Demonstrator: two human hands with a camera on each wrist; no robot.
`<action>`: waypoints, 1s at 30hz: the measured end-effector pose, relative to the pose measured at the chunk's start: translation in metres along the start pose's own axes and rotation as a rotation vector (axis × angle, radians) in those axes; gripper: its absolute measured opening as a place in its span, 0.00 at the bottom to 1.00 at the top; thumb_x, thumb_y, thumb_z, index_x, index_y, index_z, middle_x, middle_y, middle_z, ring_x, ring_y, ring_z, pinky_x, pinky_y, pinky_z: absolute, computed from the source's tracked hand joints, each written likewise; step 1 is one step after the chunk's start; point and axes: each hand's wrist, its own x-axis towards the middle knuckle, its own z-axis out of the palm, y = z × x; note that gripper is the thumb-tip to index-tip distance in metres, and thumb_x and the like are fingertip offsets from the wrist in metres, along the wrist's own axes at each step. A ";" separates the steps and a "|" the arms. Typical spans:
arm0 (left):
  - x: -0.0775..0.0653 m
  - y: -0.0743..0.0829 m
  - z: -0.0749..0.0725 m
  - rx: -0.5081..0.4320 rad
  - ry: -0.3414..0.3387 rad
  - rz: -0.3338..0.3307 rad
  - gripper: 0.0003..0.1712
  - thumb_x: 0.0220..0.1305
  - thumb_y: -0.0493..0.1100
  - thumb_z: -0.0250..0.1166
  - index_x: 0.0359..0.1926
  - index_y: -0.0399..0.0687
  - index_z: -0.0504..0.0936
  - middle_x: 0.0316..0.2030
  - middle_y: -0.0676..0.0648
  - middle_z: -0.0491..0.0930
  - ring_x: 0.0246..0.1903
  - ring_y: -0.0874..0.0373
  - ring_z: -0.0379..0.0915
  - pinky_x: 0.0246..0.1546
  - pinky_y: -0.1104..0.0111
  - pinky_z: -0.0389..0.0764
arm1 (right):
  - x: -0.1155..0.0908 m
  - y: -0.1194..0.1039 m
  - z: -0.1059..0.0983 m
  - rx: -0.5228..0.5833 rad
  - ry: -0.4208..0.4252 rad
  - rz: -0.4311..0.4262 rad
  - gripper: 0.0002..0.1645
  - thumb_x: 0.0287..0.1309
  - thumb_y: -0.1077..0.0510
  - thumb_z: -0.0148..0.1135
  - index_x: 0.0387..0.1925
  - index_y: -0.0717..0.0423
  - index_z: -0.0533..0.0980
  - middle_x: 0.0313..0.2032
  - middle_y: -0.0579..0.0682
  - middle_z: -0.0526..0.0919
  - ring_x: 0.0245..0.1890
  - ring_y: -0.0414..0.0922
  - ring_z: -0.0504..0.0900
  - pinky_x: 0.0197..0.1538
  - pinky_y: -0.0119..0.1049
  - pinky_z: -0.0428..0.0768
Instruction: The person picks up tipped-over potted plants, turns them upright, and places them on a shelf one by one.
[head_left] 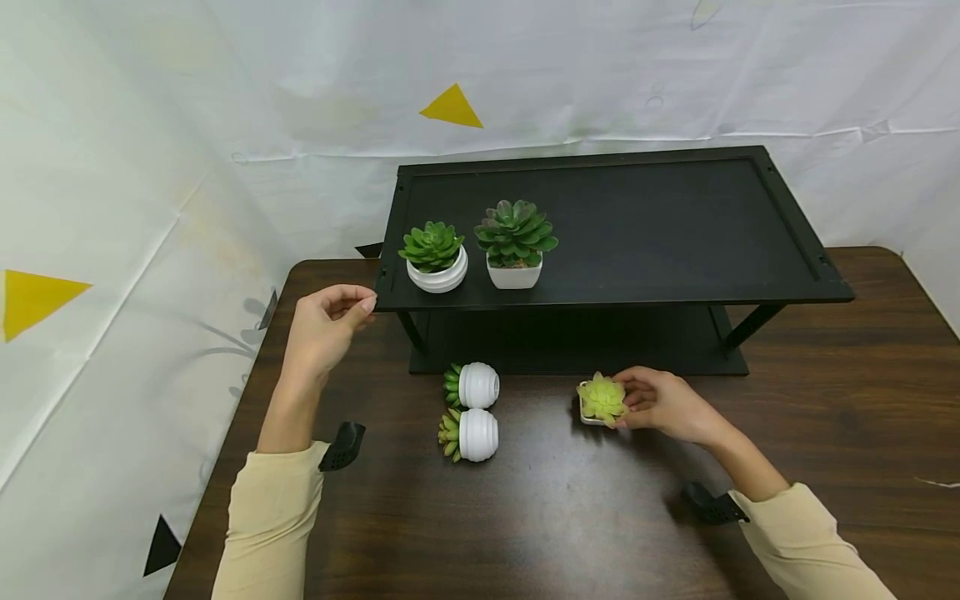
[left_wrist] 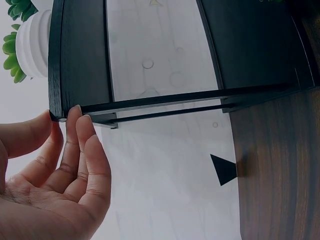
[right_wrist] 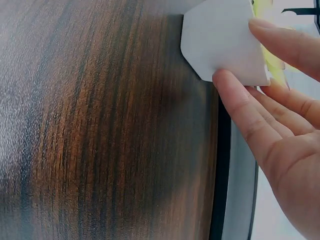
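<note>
Beyond the worktop's left edge hangs white sheeting point(head_left: 150, 117) bearing a yellow triangle point(head_left: 39, 302). At the front left corner of the black shelf point(head_left: 652, 233), my left hand point(head_left: 321, 332) pinches the upper board, thumb and fingertips nearly closed with only the board between them; the remaining fingers curve loosely beside it. The shelf stands toward the rear edge of the worktop point(head_left: 570, 517).

Next, on the upper board near its left edge: a green succulent point(head_left: 432, 250), upright in a round white pot.

Slightly right of that and lower down, on the worktop before the shelf's left half, two small round white pots lie on their sides, plants toward the left edge — the rear tipped pot point(head_left: 480, 385) just beside the front tipped pot point(head_left: 478, 434), the two touching or nearly so.

Further right, by the front edge of the upper board: a larger dark green succulent point(head_left: 514, 237), upright in a squarish white pot, apart from its neighbour.

Right of centre, just in front of the lower board point(head_left: 555, 342): a yellow-green succulent point(head_left: 602, 398) in a small angular white pot. My right hand point(head_left: 667, 406) grips it from the right, digits parted by the pot's width, tips on its wall — whether the base touches the worktop, I cannot tell.
</note>
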 end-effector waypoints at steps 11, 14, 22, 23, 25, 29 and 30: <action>-0.001 0.003 0.000 0.005 0.001 -0.009 0.13 0.66 0.39 0.59 0.44 0.32 0.79 0.37 0.40 0.77 0.31 0.63 0.75 0.36 0.76 0.76 | -0.001 0.001 0.005 0.053 -0.004 0.014 0.36 0.46 0.63 0.72 0.55 0.70 0.65 0.46 0.64 0.74 0.41 0.51 0.79 0.38 0.34 0.80; -0.001 0.003 0.000 0.006 0.002 -0.006 0.14 0.66 0.40 0.59 0.44 0.32 0.78 0.35 0.42 0.77 0.31 0.64 0.75 0.36 0.76 0.76 | 0.000 0.001 0.007 0.047 0.004 0.009 0.35 0.45 0.64 0.72 0.53 0.69 0.66 0.41 0.60 0.77 0.38 0.49 0.79 0.35 0.34 0.80; -0.001 0.002 0.000 0.001 0.003 -0.019 0.12 0.66 0.39 0.59 0.44 0.33 0.79 0.38 0.38 0.77 0.31 0.62 0.75 0.36 0.75 0.76 | 0.000 -0.001 0.008 0.049 0.000 -0.001 0.35 0.45 0.65 0.71 0.53 0.69 0.65 0.40 0.58 0.78 0.37 0.49 0.79 0.34 0.33 0.80; -0.001 0.002 0.000 0.001 0.001 -0.020 0.12 0.66 0.39 0.59 0.44 0.33 0.79 0.38 0.38 0.77 0.31 0.62 0.75 0.36 0.75 0.76 | 0.000 -0.001 0.008 0.047 0.000 0.000 0.34 0.45 0.65 0.71 0.53 0.69 0.65 0.40 0.58 0.78 0.38 0.49 0.79 0.34 0.33 0.80; -0.001 0.002 0.000 0.001 -0.001 -0.021 0.12 0.66 0.39 0.59 0.45 0.33 0.79 0.38 0.38 0.77 0.31 0.62 0.75 0.36 0.75 0.76 | 0.000 -0.001 0.008 0.029 0.005 -0.005 0.34 0.45 0.65 0.71 0.53 0.69 0.65 0.40 0.58 0.78 0.38 0.50 0.80 0.35 0.34 0.80; -0.001 0.002 -0.001 -0.005 -0.006 -0.021 0.12 0.66 0.39 0.58 0.45 0.33 0.78 0.37 0.40 0.77 0.32 0.62 0.75 0.36 0.75 0.76 | 0.000 0.001 0.009 -0.010 0.019 -0.015 0.34 0.45 0.64 0.72 0.52 0.68 0.66 0.40 0.58 0.78 0.38 0.50 0.80 0.36 0.34 0.80; 0.000 0.002 -0.001 -0.009 -0.006 -0.019 0.12 0.66 0.38 0.58 0.45 0.33 0.78 0.37 0.40 0.77 0.31 0.62 0.75 0.36 0.75 0.76 | 0.000 0.001 0.009 -0.020 0.022 -0.019 0.34 0.45 0.64 0.72 0.52 0.68 0.66 0.40 0.58 0.78 0.38 0.50 0.80 0.36 0.34 0.80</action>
